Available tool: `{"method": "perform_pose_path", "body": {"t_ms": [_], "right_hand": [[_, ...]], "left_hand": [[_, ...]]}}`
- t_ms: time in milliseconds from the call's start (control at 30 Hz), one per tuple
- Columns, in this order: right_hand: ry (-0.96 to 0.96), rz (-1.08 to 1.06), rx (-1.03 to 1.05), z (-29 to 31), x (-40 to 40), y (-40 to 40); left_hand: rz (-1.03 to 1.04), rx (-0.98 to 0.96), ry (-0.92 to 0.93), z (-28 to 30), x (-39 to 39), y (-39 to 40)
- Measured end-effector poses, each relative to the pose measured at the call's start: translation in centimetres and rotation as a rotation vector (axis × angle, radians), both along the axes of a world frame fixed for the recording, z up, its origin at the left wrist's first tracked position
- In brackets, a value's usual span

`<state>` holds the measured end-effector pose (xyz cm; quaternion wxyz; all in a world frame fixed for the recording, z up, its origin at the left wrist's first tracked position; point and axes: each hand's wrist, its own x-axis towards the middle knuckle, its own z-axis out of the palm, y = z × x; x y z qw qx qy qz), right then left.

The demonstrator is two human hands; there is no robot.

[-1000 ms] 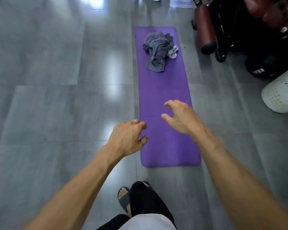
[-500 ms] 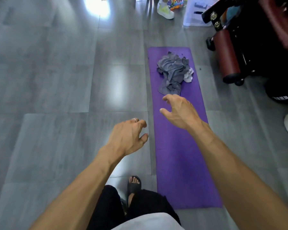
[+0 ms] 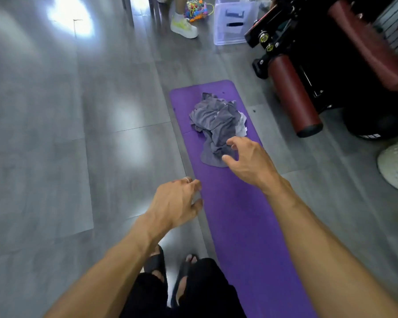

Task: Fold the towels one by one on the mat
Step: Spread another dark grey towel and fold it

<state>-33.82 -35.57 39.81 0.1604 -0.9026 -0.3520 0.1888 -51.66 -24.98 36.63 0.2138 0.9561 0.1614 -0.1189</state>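
While both your hands are in the air and hold nothing, the task stands at its opening step: no towel has been picked or folded. The towels (image 3: pixel 217 125) lie in one crumpled grey heap on the far half of the purple mat (image 3: pixel 239 226), with a paler piece showing at the heap's right edge. Your right hand (image 3: pixel 248 164) is reached out with fingers spread and loosely curved, and it overlaps the heap's near edge in the head view; whether it touches cloth cannot be told. Your left hand (image 3: pixel 176 203) hangs over the grey floor (image 3: pixel 67 145) just beside the mat's left edge, fingers relaxed and slightly bent.

In my judgement the next move calls for pinching a single towel from the near edge and drawing it free of the rest onto the bare near half of the mat. Note the dark exercise machine (image 3: pixel 319 72) close on the right.
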Motion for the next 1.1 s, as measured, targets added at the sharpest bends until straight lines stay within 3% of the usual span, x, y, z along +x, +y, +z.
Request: {"method": "perform_pose_path", "body": {"t_ms": [300,667,800,967,1100], "right_hand": [[-0.002,-0.065,-0.049,-14.2,18.2,7.9],[-0.099,-0.062,-0.091,-42.8,36.5,17.8],[-0.273,-0.073,-0.138,-52.1,42.3,20.2],[-0.392,-0.103,-0.335,-59.5,46.9,20.7],[-0.340,-0.143,-0.138,-61.0,48.0,18.6]], "left_hand": [[-0.100,-0.014,0.048,-14.7,17.5,10.0],[-0.212,0.006,-0.071,-42.8,36.8,20.3],[-0.240,0.050,-0.205,-52.0,43.6,23.1],[-0.274,0.110,-0.258,-59.4,49.2,23.6],[-0.227,0.139,-0.268,-61.7,50.5,22.3]]}}
